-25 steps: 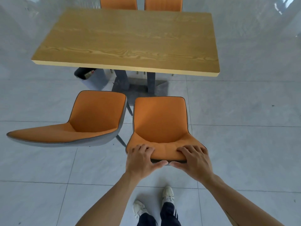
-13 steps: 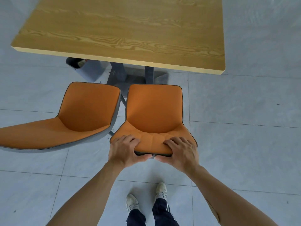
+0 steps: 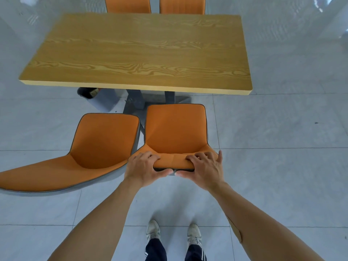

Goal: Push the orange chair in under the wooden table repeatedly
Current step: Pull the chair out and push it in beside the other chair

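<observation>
An orange chair (image 3: 176, 129) stands on the floor in front of me, its seat facing the wooden table (image 3: 139, 51). The seat's front edge lies just short of the table's near edge, over the table's dark base. My left hand (image 3: 144, 167) grips the left part of the backrest's top rim, fingers over the front and thumb behind. On the right part of that rim my right hand (image 3: 204, 169) holds the same way.
A second orange chair (image 3: 90, 146) stands close on the left, turned a little outward. Two more orange chairs (image 3: 154, 5) show behind the table. A dark bin (image 3: 87, 92) sits under the table's left side. My feet (image 3: 173, 232) stand on grey tiles.
The chair has slid forward toward the table with both hands still on its backrest; its front edge now reaches the table's base. My view has lifted, showing the far chairs again.
</observation>
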The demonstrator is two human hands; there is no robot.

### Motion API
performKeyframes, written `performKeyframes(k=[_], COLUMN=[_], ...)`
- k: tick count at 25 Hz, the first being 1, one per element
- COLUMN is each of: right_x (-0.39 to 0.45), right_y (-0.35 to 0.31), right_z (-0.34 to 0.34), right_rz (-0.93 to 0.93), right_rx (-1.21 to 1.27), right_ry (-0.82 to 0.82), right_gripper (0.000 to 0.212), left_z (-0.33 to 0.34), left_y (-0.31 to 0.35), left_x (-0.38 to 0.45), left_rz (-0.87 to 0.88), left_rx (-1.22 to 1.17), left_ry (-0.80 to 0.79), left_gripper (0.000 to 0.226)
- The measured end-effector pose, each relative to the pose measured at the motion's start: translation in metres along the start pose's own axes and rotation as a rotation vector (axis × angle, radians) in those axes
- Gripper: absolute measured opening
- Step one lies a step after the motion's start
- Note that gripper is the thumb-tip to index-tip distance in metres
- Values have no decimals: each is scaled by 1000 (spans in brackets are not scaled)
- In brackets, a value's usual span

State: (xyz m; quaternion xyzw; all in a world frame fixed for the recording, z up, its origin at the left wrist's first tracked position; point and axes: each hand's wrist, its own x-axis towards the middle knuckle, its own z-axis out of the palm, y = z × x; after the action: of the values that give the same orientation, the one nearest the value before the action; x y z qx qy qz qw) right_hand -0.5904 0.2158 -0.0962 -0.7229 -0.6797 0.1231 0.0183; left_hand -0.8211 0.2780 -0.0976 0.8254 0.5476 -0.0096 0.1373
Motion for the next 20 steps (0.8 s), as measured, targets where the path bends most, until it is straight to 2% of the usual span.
performKeyframes(k=[7, 9, 12, 20], right_x=[-29, -36, -51, -100], right_y=[-29, -42, -69, -129], right_z=[-6, -9, -13, -35], right_rz=[232, 295, 382, 416], right_rx=[66, 100, 171, 304], right_ry=[23, -16, -21, -154], right_gripper=[90, 79, 67, 61], left_z=[-5, -7, -3, -26], left_y=[-8, -14, -34, -61], left_x=[3, -3, -28, -74], left_rz=[12, 42, 171, 136], left_rx=[-18, -60, -75, -209], left_ry=[-136, -157, -74, -182], left_gripper=[104, 95, 68, 62])
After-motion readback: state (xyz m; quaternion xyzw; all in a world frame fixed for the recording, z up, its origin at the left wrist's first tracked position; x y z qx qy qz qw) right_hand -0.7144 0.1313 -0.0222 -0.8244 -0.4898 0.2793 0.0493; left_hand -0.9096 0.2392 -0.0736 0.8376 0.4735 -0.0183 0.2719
